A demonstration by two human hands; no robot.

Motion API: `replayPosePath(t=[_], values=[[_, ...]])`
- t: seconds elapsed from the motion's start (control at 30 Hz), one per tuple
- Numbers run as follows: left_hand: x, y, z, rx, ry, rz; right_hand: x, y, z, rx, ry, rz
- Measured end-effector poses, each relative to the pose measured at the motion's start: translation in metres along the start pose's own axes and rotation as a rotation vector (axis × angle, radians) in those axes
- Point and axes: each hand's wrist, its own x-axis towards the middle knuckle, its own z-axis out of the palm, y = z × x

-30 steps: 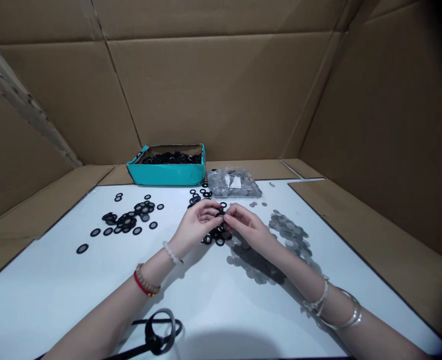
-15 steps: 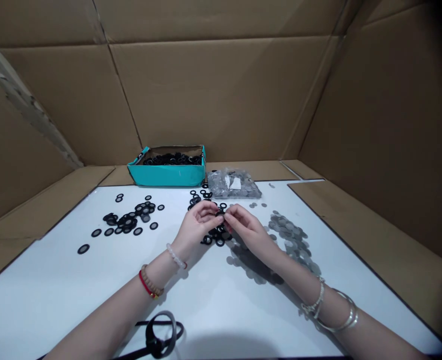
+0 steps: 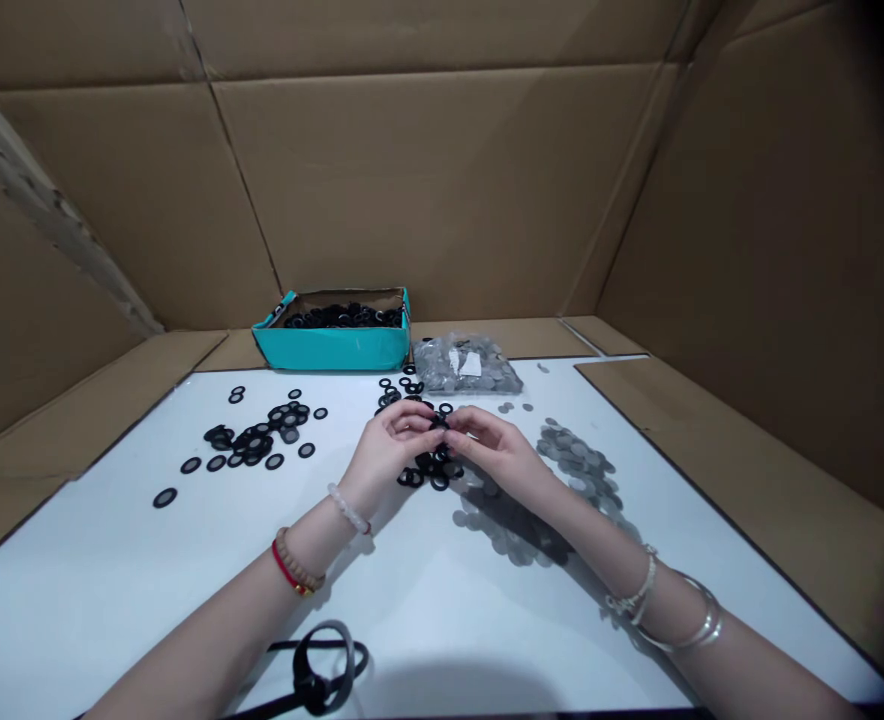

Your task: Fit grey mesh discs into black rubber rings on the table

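My left hand (image 3: 393,443) and my right hand (image 3: 498,450) meet above a loose pile of black rings (image 3: 440,482). Thumbs and fingertips of both are pinched around a small black ring (image 3: 439,424), partly covered by the fingers. Whether a grey disc sits in it I cannot make out. Under and beside my right forearm lie many thin grey discs (image 3: 577,452), some in its shadow. Off to the left is a group of black rings with grey discs inside them (image 3: 254,440), several lying singly around it.
A turquoise box (image 3: 333,350) full of black rings stands at the back. Beside it lies a clear plastic bag (image 3: 468,365) of grey discs with a white label. A black strap with a loop (image 3: 322,668) lies at the front edge. Cardboard walls (image 3: 442,190) enclose the white table (image 3: 412,590).
My right hand's fingertips have closed in against the ring beside the left ones. The view has shifted very slightly; the piles look the same.
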Motion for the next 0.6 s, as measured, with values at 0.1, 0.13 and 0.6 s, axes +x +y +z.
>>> replayPosePath(t=[0.1, 0.13, 0.6], values=[[-0.001, 0.001, -0.001, -0.09, -0.05, -0.052, 0.001, -0.003, 0.0, 0.018, 0.003, 0.013], [-0.001, 0.001, 0.0, -0.103, -0.072, -0.059, 0.001, -0.004, -0.001, 0.008, -0.001, 0.015], [0.001, 0.01, -0.004, 0.116, -0.106, 0.075, -0.005, -0.008, 0.0, -0.065, 0.029, -0.081]])
